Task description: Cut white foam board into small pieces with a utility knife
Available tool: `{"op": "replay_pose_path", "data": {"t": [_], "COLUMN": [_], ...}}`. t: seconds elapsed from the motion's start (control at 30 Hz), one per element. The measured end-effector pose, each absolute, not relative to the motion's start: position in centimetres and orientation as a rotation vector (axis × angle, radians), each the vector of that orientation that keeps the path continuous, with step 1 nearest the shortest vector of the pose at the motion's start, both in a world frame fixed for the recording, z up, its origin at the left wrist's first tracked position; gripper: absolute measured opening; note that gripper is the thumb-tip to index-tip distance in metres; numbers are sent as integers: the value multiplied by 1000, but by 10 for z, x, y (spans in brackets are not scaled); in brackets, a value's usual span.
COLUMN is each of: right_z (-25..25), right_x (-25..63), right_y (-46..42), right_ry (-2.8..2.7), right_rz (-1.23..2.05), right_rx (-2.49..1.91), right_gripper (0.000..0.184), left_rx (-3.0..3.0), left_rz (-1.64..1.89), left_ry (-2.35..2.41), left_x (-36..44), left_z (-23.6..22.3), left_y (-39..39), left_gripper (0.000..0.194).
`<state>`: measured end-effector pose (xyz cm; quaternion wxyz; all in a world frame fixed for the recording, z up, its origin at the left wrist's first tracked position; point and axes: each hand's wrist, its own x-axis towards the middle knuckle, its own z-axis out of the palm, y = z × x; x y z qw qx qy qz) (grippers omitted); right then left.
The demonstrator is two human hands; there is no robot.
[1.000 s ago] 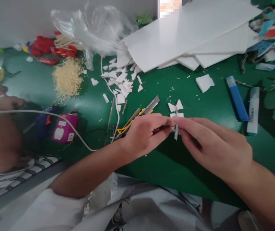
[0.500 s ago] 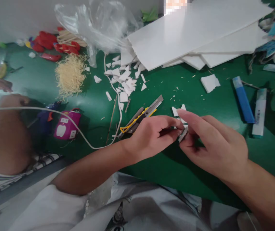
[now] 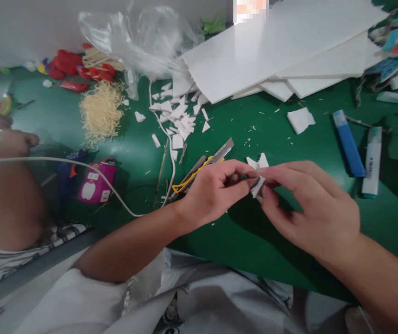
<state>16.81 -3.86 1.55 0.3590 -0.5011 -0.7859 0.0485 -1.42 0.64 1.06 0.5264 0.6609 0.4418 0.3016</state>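
Observation:
Both my hands meet over the green table, at the fingertips, around a small white foam piece (image 3: 257,186) with jagged edges. My left hand (image 3: 212,192) pinches its left side between thumb and fingers. From the other side my right hand (image 3: 312,202) grips it the same way. White foam points (image 3: 263,160) stick out just beyond the fingertips; whether they belong to the same piece I cannot tell. A yellow-and-black utility knife (image 3: 202,172) lies behind my left hand, its blade bare and pointing away to the right.
White foam scraps (image 3: 181,116) lie in a heap beyond the knife, near stacked foam sheets (image 3: 254,55). A white cable (image 3: 122,197) crosses the left side past a magenta box (image 3: 96,183). Blue (image 3: 348,144) and white (image 3: 372,162) sticks lie right. Another person's arm (image 3: 10,181) rests at left.
My fingers have shifted on the foam piece, and more of its white surface shows. Small white crumbs now lie on the table below my left hand.

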Motion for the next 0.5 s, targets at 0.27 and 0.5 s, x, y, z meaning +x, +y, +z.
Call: {"op": "replay_pose_path", "data": {"t": [0.27, 0.5], "right_z": [15, 14], "right_x": [172, 174], "right_y": [-39, -39], "right_ry": [-2050, -2035], "right_rz": [215, 161], "right_rx": [-1228, -1248], "right_gripper": [30, 29], "left_rx": [1583, 1529], "left_rz": [695, 727], "left_ry": [1093, 1111], "left_x": [-14, -14], "left_z": [13, 14], "left_y": [8, 7], "left_gripper": [12, 13]}}
